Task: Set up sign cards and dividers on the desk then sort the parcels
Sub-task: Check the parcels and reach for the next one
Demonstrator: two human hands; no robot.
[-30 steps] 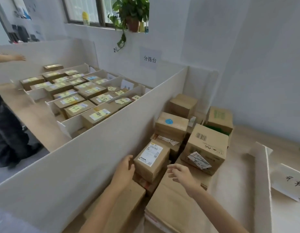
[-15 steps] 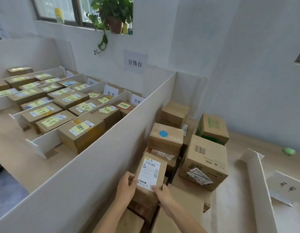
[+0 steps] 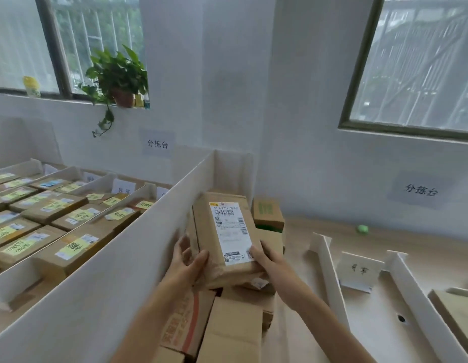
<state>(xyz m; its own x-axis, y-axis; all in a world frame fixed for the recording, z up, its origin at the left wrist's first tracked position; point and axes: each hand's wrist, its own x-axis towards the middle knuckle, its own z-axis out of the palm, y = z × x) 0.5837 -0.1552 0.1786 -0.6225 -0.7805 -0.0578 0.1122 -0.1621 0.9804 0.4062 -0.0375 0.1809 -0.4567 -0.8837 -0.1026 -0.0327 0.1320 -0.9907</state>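
A brown cardboard parcel (image 3: 227,244) with a white shipping label is held up in front of me, label facing the camera. My left hand (image 3: 187,260) grips its lower left edge, and my right hand (image 3: 269,260) grips its lower right corner. Below it lie several more unsorted parcels (image 3: 227,331). On the right, white dividers (image 3: 330,279) stand on the desk with a folded sign card (image 3: 358,269) between them. A tall white partition (image 3: 138,247) runs along the left of the pile.
Beyond the partition, divided lanes hold several sorted parcels (image 3: 47,231) with yellow notes and sign cards (image 3: 123,189). A green-printed box (image 3: 267,213) sits behind the held parcel. A small green object (image 3: 362,229) lies by the wall. A potted plant (image 3: 120,77) stands on the sill.
Both hands closed on the labelled parcel and lifted it off the pile toward the camera. My view swung right and upward, showing the right window.
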